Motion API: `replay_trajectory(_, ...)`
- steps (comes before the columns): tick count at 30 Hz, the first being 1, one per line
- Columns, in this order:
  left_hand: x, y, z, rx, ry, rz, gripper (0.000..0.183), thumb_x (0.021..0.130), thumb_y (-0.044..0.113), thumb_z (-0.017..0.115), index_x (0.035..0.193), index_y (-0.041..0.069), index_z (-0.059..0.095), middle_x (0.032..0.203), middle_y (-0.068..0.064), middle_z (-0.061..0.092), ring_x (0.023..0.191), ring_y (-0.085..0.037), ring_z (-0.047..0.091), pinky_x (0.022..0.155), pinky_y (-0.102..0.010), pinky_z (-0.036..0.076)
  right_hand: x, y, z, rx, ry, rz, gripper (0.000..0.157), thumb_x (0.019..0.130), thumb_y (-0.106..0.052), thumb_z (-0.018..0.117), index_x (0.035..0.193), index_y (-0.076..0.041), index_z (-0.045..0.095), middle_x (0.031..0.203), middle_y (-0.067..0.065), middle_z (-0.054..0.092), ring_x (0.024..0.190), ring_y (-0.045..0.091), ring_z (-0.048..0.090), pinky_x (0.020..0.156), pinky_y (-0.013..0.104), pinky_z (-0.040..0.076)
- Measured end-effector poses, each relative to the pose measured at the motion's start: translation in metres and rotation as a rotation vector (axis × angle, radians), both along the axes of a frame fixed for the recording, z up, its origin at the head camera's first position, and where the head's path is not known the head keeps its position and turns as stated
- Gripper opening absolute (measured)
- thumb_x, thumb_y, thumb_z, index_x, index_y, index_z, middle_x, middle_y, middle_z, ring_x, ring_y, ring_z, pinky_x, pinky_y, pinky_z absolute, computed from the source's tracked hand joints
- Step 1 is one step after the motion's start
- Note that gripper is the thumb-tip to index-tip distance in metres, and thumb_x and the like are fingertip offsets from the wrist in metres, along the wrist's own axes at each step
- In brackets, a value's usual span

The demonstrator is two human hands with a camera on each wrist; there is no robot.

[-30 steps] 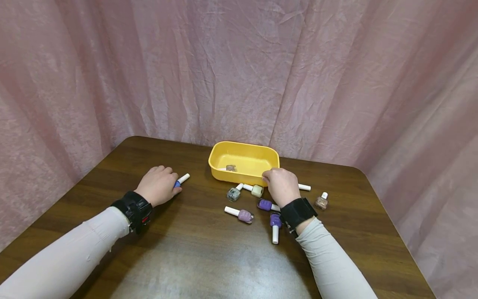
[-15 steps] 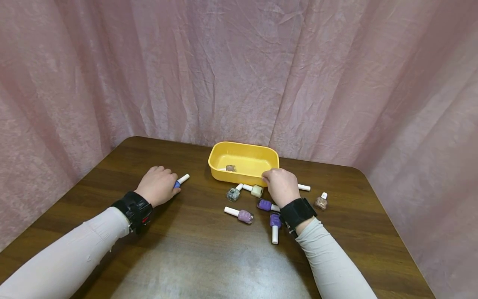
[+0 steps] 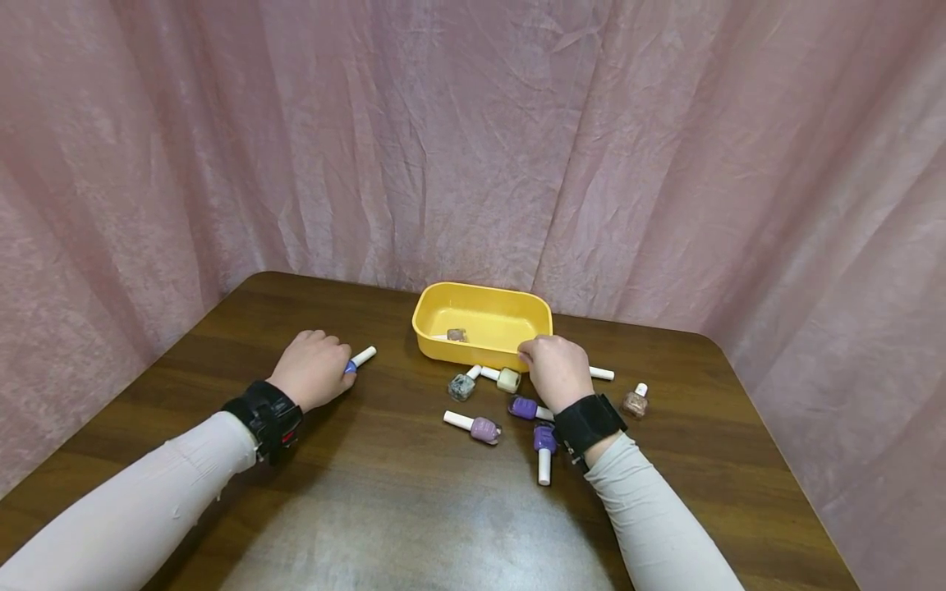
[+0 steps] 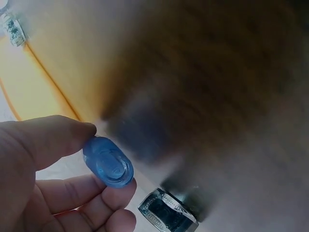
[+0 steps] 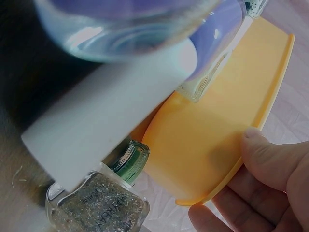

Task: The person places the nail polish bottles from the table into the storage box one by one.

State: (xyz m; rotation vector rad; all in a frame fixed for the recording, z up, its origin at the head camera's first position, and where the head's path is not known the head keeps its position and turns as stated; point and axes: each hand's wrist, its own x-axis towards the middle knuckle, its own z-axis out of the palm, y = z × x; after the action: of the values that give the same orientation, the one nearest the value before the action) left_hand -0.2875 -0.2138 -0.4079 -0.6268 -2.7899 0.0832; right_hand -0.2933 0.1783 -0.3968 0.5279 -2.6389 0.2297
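At the left of the table my left hand (image 3: pixel 314 369) pinches a blue nail polish bottle (image 4: pixel 108 162) between thumb and fingers; in the head view its white cap (image 3: pixel 364 356) sticks out past the fingertips. My right hand (image 3: pixel 557 369) holds the rim of a yellow plastic bin (image 3: pixel 473 355) at its front right corner. The right wrist view shows the thumb (image 5: pixel 265 157) on one side of that rim and the fingers on the other. Inside the bin lies one glittery bottle (image 3: pixel 456 336) with a white cap.
Before the bin lie a grey-speckled bottle (image 3: pixel 461 387), a pale yellow one (image 3: pixel 508 379), a lilac one (image 3: pixel 484 430) and two purple ones (image 3: pixel 524 407). A brown glitter bottle (image 3: pixel 635 403) lies at right. A dark bottle (image 4: pixel 169 211) shows near the left hand. Pink curtains hang behind.
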Motion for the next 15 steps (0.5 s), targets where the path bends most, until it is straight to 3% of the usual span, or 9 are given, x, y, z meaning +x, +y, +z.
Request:
replay_trajectory(7,0.0032,0.0015,0.0015,0.013,0.024,-0.005,0.024,0.087,0.021,0.088,0.084,0.003,0.072,0.079,-0.009,0.067,0.080,-0.036,0.064,0.090,-0.059,0.055,0.0010,-0.0005,-0.0005,0.002,0.007,0.002,0.009,0.100,-0.013,0.082,0.091,-0.016,0.084,0.081,0.005,0.075,0.077,0.028,0.074,0.068,0.051,0.059)
replay_trajectory(15,0.0012,0.0026,0.0065,0.039,0.075,-0.027,0.025,0.089,0.020,0.087,0.086,0.002,0.071,0.077,-0.010,0.065,0.074,-0.036,0.065,0.077,-0.056,0.056,0.0025,-0.0008,0.0001,0.002,0.016,0.007,0.010,0.099,-0.012,0.083,0.089,-0.015,0.082,0.079,0.004,0.073,0.075,0.028,0.073,0.067,0.050,0.058)
